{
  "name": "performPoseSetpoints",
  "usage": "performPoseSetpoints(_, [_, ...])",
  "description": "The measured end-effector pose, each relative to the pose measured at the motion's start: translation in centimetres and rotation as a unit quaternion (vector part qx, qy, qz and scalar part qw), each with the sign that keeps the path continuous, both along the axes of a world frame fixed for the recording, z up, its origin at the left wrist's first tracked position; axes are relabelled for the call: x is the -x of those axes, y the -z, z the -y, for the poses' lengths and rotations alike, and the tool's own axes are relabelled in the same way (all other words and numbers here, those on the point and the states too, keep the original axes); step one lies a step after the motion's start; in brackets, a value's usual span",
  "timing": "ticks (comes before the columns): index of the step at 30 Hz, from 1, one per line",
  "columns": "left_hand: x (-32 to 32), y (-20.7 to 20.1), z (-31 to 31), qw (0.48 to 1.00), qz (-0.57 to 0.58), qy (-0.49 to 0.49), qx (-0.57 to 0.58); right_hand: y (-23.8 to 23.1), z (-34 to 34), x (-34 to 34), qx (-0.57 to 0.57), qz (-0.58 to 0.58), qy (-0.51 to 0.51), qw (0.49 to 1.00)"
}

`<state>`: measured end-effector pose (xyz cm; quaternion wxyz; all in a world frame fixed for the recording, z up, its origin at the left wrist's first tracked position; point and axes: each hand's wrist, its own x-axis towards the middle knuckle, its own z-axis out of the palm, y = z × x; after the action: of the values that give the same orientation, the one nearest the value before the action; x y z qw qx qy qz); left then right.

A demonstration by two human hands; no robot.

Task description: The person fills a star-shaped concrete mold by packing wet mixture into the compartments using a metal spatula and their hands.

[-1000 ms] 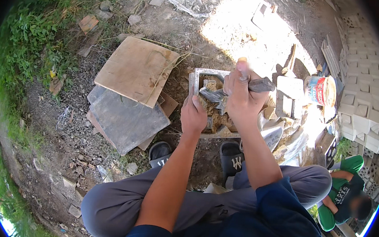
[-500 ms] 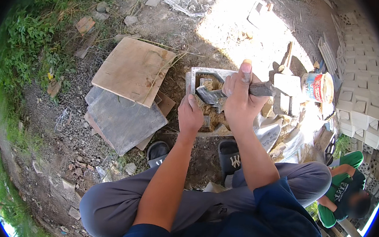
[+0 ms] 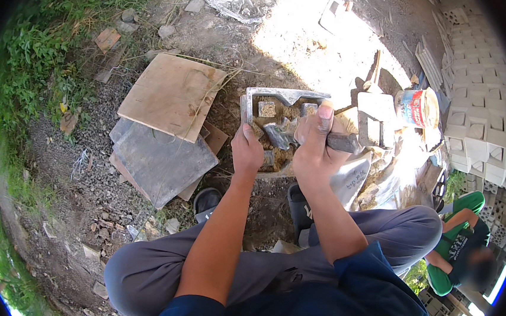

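Note:
A grey, box-like mould [image 3: 288, 93] lies on the ground before my feet, with raised blocks and damp sandy mix inside. My left hand [image 3: 247, 151] is closed on its left wall, thumb over the rim. Over its right part, my right hand [image 3: 314, 148] wraps around a dark, flat bar [image 3: 343, 142], thumb pointing away from me. One end of the bar sticks out to the right of my fist; the other reaches down among the blocks. My right fist hides the bar's middle and part of the mould's right side.
Left of the mould are stacked boards, a tan one [image 3: 172, 95] over a grey one [image 3: 166, 160]. To the right stand a labelled bucket [image 3: 416, 108], a trowel-like tool [image 3: 375, 72] and crumpled sheeting [image 3: 390, 184]. Pale blocks [image 3: 482, 111] are piled far right, near another person [image 3: 460, 245].
My right hand has come slightly nearer to me with the bar, whose right end now slants lower. My left hand keeps its hold on the mould. The whole view has shifted a little.

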<state>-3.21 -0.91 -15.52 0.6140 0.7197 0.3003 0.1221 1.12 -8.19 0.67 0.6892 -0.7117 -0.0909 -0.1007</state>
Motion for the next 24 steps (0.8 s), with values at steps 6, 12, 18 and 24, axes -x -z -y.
performPoseSetpoints(6, [-0.1,0.5,0.0,0.999,-0.012,0.011,-0.030,0.7,0.8,0.1,0.021,0.004,-0.032,0.999])
performPoseSetpoints(12, [0.0,0.5,0.1,0.998,-0.036,0.014,-0.040,1.0,3.1,0.7,-0.028,0.007,-0.031,0.999])
performPoseSetpoints(18, [-0.4,-0.2,0.4,0.997,-0.076,0.027,-0.002,1.5,4.2,1.9,0.007,0.062,-0.044,0.997])
performPoseSetpoints(24, [0.4,4.2,-1.1,0.975,0.104,0.007,0.198,-0.1,3.7,1.2,-0.044,-0.013,-0.120,0.992])
